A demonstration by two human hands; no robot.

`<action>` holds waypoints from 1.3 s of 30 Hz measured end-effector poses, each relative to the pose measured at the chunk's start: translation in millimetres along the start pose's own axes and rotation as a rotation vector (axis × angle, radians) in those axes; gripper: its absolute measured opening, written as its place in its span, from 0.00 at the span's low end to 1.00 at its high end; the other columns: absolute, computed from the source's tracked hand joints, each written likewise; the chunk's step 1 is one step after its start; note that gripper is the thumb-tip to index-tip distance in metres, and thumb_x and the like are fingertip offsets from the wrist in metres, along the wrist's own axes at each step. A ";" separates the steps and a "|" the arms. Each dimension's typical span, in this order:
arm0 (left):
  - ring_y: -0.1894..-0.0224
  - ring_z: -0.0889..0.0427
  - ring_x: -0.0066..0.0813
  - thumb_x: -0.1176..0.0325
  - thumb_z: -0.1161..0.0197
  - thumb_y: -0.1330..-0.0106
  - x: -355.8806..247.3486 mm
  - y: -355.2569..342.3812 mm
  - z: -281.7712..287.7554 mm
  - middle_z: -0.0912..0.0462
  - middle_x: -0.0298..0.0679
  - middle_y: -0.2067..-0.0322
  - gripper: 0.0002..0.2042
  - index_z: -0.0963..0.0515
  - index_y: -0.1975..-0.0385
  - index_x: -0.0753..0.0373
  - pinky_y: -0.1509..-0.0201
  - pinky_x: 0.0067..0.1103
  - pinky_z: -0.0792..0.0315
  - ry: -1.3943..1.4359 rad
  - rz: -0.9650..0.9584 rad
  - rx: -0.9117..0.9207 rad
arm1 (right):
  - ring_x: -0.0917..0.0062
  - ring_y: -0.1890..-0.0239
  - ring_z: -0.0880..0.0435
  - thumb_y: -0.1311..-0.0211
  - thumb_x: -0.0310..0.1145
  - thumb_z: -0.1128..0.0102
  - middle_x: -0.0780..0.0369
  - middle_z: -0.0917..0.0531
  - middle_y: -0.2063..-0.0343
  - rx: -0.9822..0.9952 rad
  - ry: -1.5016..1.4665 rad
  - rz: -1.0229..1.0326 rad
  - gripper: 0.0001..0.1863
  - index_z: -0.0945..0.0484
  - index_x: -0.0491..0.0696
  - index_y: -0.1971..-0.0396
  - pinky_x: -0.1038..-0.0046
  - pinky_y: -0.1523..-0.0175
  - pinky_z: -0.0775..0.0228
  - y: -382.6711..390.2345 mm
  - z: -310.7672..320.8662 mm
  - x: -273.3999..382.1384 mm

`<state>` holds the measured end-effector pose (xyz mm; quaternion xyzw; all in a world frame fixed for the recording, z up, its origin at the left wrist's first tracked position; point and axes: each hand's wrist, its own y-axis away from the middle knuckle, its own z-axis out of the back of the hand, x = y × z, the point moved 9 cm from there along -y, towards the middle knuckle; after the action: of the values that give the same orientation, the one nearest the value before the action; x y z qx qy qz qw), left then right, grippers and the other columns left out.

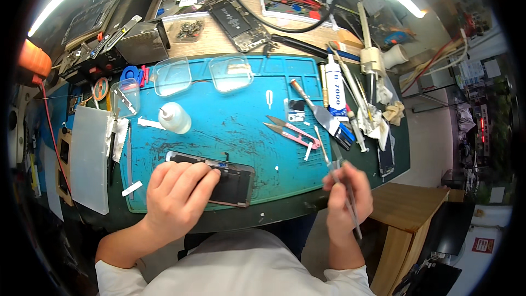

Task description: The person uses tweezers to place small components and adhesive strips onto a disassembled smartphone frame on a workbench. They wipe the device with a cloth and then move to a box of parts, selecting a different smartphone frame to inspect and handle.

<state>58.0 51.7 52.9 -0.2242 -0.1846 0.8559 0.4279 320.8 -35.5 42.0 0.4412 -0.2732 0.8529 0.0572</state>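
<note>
Left hand [178,194] curls over the phone [233,187], apparently steadying it; fingertip grip unclear. Right hand [341,208] closes around tweezers [351,211], likely for control.

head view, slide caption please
Left hand on a dark phone panel, right hand holding a slim metal tool, at a blue mat.

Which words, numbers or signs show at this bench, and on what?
White tube: large blue lettering, which I won't transcribe.
Black battery at the back: pale print, too small to read.
Red sign, lower right: too small to read.
Phone under the left hand: nothing legible.
</note>
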 end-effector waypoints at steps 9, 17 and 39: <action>0.68 0.19 0.30 0.79 0.30 0.47 -51.4 -11.7 13.8 0.17 0.36 0.66 0.17 0.17 0.55 0.65 0.67 0.25 0.30 0.183 0.000 -0.034 | 0.75 0.65 0.15 0.34 0.26 0.29 0.58 0.15 0.64 -0.084 0.428 0.127 0.19 0.19 0.40 0.44 0.74 0.58 0.22 -33.1 73.2 -7.9; 0.66 0.17 0.41 0.76 0.30 0.37 -71.0 -34.8 -30.9 0.16 0.41 0.66 0.10 0.20 0.58 0.66 0.64 0.31 0.23 0.303 0.173 -0.063 | 0.69 0.61 0.15 0.45 0.18 0.32 0.58 0.17 0.56 0.197 0.712 0.569 0.24 0.15 0.48 0.47 0.69 0.58 0.21 -39.5 51.6 -7.2; 0.63 0.18 0.40 0.68 0.28 0.37 -80.9 -53.8 -65.4 0.21 0.41 0.64 0.14 0.22 0.57 0.66 0.61 0.30 0.24 0.157 0.320 -0.027 | 0.60 0.62 0.14 0.36 0.37 0.33 0.60 0.13 0.65 0.116 0.772 0.053 0.08 0.15 0.49 0.64 0.60 0.58 0.23 -166.3 77.3 -81.2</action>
<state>171.5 24.4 44.2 -0.3226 -0.1239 0.8904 0.2962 481.9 76.7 83.1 0.0832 -0.1943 0.9713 0.1089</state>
